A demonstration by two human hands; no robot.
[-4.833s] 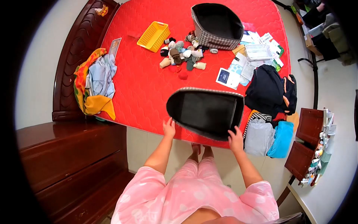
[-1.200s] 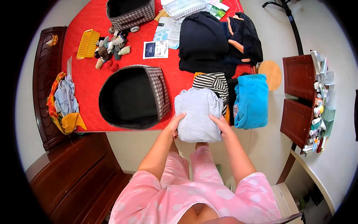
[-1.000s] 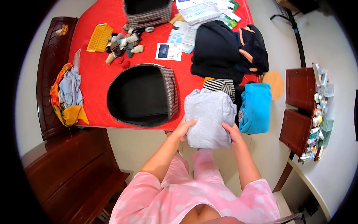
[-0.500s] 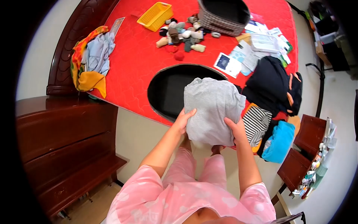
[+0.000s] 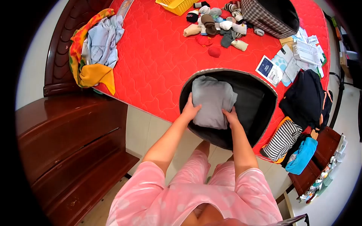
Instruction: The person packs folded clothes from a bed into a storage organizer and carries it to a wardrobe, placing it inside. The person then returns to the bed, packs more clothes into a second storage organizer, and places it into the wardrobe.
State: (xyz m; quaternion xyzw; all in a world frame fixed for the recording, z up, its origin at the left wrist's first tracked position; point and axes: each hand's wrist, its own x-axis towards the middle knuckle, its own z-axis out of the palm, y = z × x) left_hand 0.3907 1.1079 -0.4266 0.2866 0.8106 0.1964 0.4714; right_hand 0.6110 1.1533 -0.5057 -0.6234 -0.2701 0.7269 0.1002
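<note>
Between my two hands is a folded grey garment (image 5: 213,103), lowered into a black-lined storage basket (image 5: 260,109) at the bed's edge. My left hand (image 5: 191,109) grips the garment's left side, thumb on top. On the opposite side my right hand (image 5: 231,116) holds its lower right edge, also with the thumb on top. The fingers under the cloth are hidden. Dark lining shows to the right of the garment inside the basket.
Rolled socks (image 5: 217,26) lie near a yellow basket (image 5: 177,5) and a houndstooth basket (image 5: 264,19). Packets (image 5: 269,71), dark clothes (image 5: 303,96), a striped folded piece (image 5: 283,139) and a blue one (image 5: 301,155) are on the right. Crumpled clothes (image 5: 102,49) lie left.
Both hands have moved the grey garment from above the basket's near edge down into its left part. The view has shifted, so the bed's things appear farther right.
</note>
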